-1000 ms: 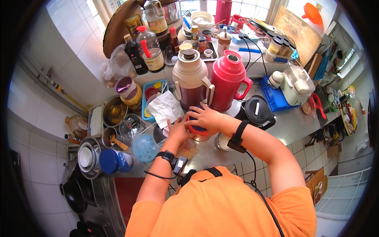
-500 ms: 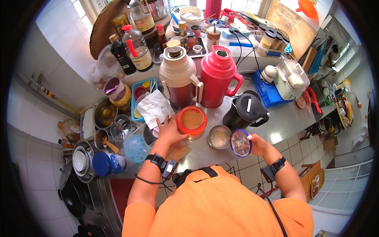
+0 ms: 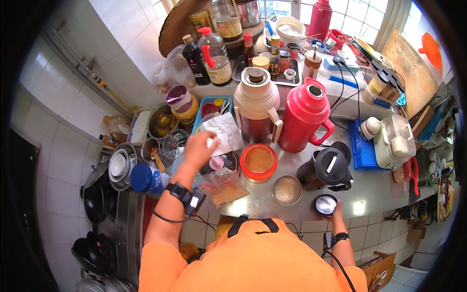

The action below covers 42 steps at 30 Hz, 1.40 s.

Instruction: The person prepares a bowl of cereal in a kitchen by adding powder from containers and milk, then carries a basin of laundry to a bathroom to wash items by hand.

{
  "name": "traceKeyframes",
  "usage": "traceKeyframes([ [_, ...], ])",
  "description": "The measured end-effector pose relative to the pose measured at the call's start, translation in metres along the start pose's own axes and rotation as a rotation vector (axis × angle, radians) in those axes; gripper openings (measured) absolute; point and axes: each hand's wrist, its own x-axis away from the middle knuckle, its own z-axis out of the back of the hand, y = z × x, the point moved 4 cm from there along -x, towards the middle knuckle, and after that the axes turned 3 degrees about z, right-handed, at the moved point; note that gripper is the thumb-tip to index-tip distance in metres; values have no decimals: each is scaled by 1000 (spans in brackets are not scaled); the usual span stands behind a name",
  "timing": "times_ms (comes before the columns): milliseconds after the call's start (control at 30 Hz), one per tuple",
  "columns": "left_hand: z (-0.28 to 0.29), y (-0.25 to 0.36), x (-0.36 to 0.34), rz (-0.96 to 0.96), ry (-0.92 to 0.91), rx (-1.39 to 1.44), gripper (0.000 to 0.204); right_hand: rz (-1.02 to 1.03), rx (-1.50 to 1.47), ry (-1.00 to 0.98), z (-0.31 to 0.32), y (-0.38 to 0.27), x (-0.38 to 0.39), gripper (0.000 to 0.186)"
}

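Observation:
My left hand (image 3: 195, 152) is raised beside a crumpled white cloth or paper (image 3: 224, 134) at the blue basket. Its fingers are bent together with a small white bit showing; what they hold is unclear. At the counter's front edge, my right hand (image 3: 337, 212) grips a small round dark-rimmed container (image 3: 325, 204), silvery and shiny inside. Between the hands stand a red-rimmed jar (image 3: 259, 163) with a tan top and a small metal bowl (image 3: 286, 190) with pale contents. A black kettle (image 3: 326, 168) is just beyond my right hand. Below my left hand lies a clear plastic bag (image 3: 226, 190) with something brown.
A beige thermos (image 3: 257, 104) and a red thermos (image 3: 305, 117) stand behind the jar. Bottles, including a clear jug (image 3: 215, 61), fill the shelf behind. Pots, bowls and a blue-lidded tub (image 3: 146, 178) crowd the left. A blue tray (image 3: 362, 146) and a white appliance (image 3: 395, 143) are rightward.
My left hand has lifted off the red-rimmed jar's side and moved left, its fingers closing. My right hand has lowered and turned the round container, so its silvery inside shows. The view has shifted.

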Motion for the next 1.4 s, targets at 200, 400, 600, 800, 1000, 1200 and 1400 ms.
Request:
traceKeyframes([
  [200,64,-87,-74,326,371,-61,22,409,139,150,49,30,-94,35],
  [400,74,-154,-123,478,327,-155,29,455,508,321,13,-6,-17,43],
  [600,60,-175,-144,476,242,-114,30,486,388,212,-15,4,46,37],
  [800,83,-163,-133,325,486,97,26,367,419,-153,-75,-14,114,32],
  [1000,126,-78,-82,-66,590,216,20,514,545,-464,-144,-99,191,27],
  [1200,95,48,-4,-586,316,203,15,717,359,-743,-245,-196,259,31],
  [1400,16,110,40,-827,47,379,25,709,7,-862,-300,-183,240,32],
])
